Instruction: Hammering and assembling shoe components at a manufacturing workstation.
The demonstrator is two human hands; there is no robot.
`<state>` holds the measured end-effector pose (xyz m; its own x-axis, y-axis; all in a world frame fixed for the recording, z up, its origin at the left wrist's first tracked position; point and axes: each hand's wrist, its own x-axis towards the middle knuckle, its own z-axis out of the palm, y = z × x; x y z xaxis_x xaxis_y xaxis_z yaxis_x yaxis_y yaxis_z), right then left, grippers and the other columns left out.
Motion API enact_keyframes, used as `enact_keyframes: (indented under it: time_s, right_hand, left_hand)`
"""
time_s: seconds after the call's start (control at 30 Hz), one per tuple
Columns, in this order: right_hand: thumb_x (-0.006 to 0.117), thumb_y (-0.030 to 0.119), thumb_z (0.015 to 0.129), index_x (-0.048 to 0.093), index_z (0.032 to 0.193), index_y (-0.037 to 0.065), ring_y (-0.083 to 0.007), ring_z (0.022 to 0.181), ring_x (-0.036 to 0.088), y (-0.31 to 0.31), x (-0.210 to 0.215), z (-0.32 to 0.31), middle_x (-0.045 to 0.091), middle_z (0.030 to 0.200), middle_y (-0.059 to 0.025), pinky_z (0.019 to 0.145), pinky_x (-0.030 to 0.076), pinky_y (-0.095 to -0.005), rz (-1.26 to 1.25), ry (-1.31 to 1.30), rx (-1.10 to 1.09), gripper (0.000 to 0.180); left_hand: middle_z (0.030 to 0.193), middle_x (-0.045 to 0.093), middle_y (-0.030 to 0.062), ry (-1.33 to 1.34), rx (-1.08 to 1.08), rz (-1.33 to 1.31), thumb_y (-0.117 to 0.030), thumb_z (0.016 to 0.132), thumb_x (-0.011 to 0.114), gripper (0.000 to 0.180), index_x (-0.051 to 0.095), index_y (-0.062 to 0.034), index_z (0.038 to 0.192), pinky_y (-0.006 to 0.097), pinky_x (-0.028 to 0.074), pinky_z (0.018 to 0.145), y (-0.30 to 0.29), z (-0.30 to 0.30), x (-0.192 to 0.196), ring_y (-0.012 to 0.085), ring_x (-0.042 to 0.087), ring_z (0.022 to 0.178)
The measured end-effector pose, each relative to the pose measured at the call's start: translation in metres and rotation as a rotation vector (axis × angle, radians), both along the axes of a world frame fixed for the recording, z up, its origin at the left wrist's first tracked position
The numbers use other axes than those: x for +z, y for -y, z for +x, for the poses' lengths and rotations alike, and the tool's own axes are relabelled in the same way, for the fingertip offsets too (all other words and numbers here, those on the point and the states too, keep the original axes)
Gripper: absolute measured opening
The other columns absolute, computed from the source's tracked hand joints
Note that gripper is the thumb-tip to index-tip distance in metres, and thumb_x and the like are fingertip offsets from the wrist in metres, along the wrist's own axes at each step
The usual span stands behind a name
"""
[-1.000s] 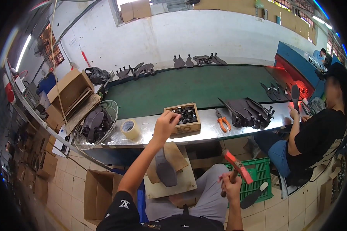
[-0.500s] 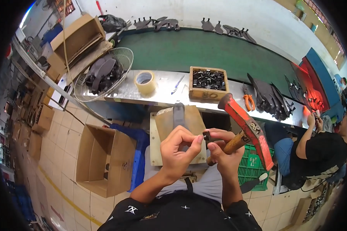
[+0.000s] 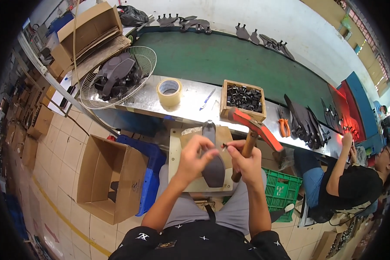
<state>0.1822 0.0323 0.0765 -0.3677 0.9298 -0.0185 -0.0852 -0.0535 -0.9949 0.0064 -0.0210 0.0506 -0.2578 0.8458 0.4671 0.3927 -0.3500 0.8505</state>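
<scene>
My right hand (image 3: 246, 162) is closed round the wooden handle of a hammer (image 3: 258, 127) with a red-orange head. Its thumb and forefinger also pinch a small dark clip-like piece (image 3: 224, 147). Just left of that piece, my left hand (image 3: 191, 159) is curled with thumb and forefinger tips close together; whatever is between them, if anything, is too small to make out. Beneath both hands, a dark grey sole-shaped piece (image 3: 214, 172) lies lengthwise on a pale board (image 3: 174, 161) at my lap, partly hidden by my left hand.
A wooden box (image 3: 247, 113) of small black pieces, orange-handled pliers (image 3: 284, 126), a tape roll (image 3: 169, 92) and a wire basket (image 3: 148, 65) stand on the metal ledge before a green belt (image 3: 229, 60). A cardboard box (image 3: 93, 173) is left, a green crate (image 3: 282, 190) right, beside a seated co-worker (image 3: 351, 177).
My left hand has drawn away from the small dark piece, which stays in my right fingers. The hammer head has dropped and tipped more level. More of the grey sole-shaped piece shows.
</scene>
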Motion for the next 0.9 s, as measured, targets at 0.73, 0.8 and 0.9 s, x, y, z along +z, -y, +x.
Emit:
enact_keyframes:
  time_s: [0.73, 0.8, 0.9]
  right_hand:
    - [0.068, -0.003, 0.077, 0.067, 0.102, 0.001, -0.0315, 0.093, 0.069, -0.057, -0.036, -0.021, 0.07, 0.106, -0.0154, 0.08, 0.054, -0.0341, 0.743, 0.371, 0.191, 0.025]
    - [0.069, -0.006, 0.074, 0.067, 0.105, 0.001, -0.0347, 0.1, 0.067, -0.06, -0.036, -0.017, 0.069, 0.111, -0.0154, 0.083, 0.054, -0.0366, 0.84, 0.451, 0.254, 0.032]
    - [0.068, -0.004, 0.079, 0.067, 0.106, 0.001, -0.0292, 0.092, 0.07, -0.059, -0.024, -0.016, 0.071, 0.105, -0.0139, 0.079, 0.055, -0.0339, 0.931, 0.476, 0.233, 0.028]
  left_hand:
    - [0.092, 0.071, 0.0106, -0.217, 0.063, -0.017, -0.016, 0.069, 0.082, 0.028, 0.071, -0.0036, 0.092, 0.041, 0.044, 0.089, -0.048, -0.025, -0.059, 0.03, 0.065, 0.09]
    - [0.094, 0.072, 0.0117, -0.249, 0.04, 0.011, -0.014, 0.07, 0.081, 0.026, 0.071, -0.0032, 0.092, 0.039, 0.047, 0.084, -0.045, -0.025, -0.051, 0.0302, 0.066, 0.084]
    - [0.098, 0.073, 0.0101, -0.04, -0.065, -0.167, -0.015, 0.073, 0.079, 0.026, 0.075, -0.0068, 0.097, 0.037, 0.049, 0.087, -0.04, -0.024, -0.035, 0.0264, 0.068, 0.092]
